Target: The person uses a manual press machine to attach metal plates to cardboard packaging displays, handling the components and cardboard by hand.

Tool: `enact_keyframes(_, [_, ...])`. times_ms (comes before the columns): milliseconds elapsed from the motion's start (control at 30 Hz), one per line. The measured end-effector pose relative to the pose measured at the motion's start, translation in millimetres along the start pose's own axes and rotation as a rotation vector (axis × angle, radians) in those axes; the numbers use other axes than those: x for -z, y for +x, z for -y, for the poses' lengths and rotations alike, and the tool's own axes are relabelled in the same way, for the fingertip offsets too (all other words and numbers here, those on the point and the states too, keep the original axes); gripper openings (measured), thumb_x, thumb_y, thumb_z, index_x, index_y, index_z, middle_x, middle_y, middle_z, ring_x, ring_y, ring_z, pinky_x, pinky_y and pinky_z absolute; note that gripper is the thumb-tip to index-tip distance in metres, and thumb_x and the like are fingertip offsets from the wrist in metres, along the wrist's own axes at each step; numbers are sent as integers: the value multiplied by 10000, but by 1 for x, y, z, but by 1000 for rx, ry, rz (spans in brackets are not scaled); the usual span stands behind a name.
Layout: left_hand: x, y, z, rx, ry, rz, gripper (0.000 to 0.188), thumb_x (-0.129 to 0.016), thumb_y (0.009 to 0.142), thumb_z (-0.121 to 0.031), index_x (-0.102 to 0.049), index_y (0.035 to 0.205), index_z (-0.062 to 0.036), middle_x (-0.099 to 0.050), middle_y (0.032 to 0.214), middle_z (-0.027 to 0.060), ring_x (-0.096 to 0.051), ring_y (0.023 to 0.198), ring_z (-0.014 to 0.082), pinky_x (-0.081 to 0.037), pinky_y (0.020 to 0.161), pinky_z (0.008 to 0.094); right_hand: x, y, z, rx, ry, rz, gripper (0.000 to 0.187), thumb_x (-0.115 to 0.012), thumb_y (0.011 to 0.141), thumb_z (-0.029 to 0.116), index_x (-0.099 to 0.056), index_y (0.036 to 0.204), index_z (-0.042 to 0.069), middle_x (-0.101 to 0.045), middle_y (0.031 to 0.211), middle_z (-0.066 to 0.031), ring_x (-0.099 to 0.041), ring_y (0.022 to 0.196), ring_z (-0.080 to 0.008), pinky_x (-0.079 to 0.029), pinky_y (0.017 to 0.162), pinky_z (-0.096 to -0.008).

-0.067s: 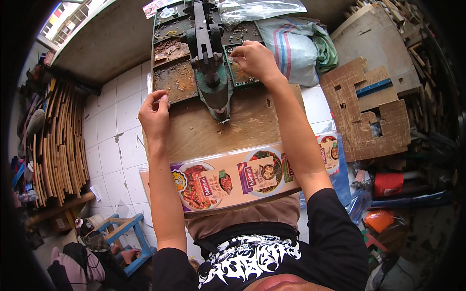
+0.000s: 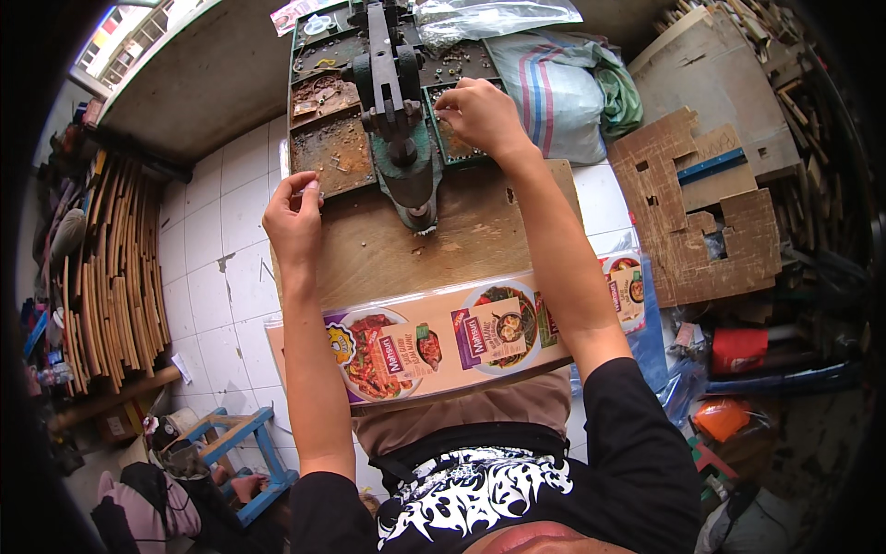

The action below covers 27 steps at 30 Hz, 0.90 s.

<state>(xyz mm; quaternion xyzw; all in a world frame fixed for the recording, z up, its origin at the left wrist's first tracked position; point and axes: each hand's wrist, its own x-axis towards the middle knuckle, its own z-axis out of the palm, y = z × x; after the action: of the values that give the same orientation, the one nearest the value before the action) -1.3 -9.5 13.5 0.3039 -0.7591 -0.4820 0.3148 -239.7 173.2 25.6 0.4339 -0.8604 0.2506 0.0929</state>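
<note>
Your left hand [image 2: 293,223], fingertips nearly together, hold unclear, is beside the left tray [image 2: 318,146]; the small bits [image 2: 340,166] inside look light, hard, best pinched edgewise. Beyond the green press [image 2: 406,185], your right hand [image 2: 484,115] curls over the right tray [image 2: 466,161], grip hidden.

I'd place the fisheye camera on the person's head, left of its twin, peering down over the shirt [image 2: 637,434] at the left hand [image 2: 293,222] and right hand [image 2: 482,115]. From there the desk [image 2: 434,258] sits near, the tiled floor [image 2: 208,277] farther below, lines bowing toward the rim.
</note>
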Motion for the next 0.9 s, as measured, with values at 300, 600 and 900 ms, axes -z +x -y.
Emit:
enact_keyframes(300, [2, 0, 2, 2, 3, -1, 154, -628, 905, -77, -696, 1021, -3, -687, 865, 23, -601, 715, 72, -491, 678, 215, 16, 3, -5, -56, -60, 148, 155, -674, 807, 229, -742, 897, 122, -695, 923, -63, -653, 937, -272, -524, 808, -392])
enact_keyframes(600, [1, 1, 2, -4, 5, -5, 154, -630, 901, -79, -697, 1019, -5, -683, 855, 26, -602, 714, 75, -494, 675, 220, 39, 2, -26, -229, 60, 323, 175, -659, 779, 168, -762, 921, 167, -730, 934, -77, -688, 910, -262, -541, 826, -375])
enact_keyframes(900, [-1, 0, 0, -5, -2, -2, 154, -630, 905, -79, -693, 1021, -1, -691, 874, 32, -610, 719, 82, -500, 679, 224, -13, 3, -11, 9, -106, -12, 120, -673, 833, 248, -756, 915, 222, -668, 912, -40, -655, 912, -271, -535, 792, -394])
